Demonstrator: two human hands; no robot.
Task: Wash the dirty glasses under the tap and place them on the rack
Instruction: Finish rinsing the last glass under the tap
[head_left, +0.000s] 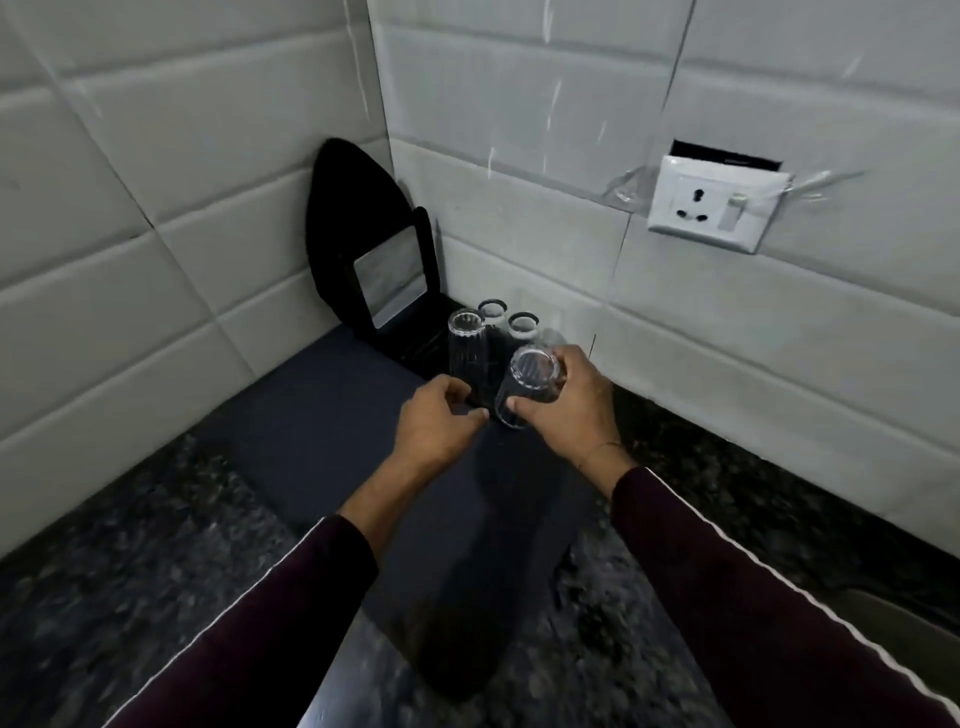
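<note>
Several clear ribbed glasses stand in a cluster on a dark mat (332, 436) in the corner of the counter. My right hand (566, 410) grips the nearest glass (530, 384) around its side, slightly tilted, close to the mat. My left hand (441, 421) has its fingers curled around the base of the tall glass (470, 353) just left of it. Two more glasses (492, 312) (522, 325) stand behind, against the wall. No tap is in view.
A black iron-shaped object (363, 234) with a small mirror leans upright in the tiled corner. A white wall socket (711, 208) sits at the right. Speckled dark granite counter (130, 571) surrounds the mat. A pale edge (883, 613) shows at the lower right.
</note>
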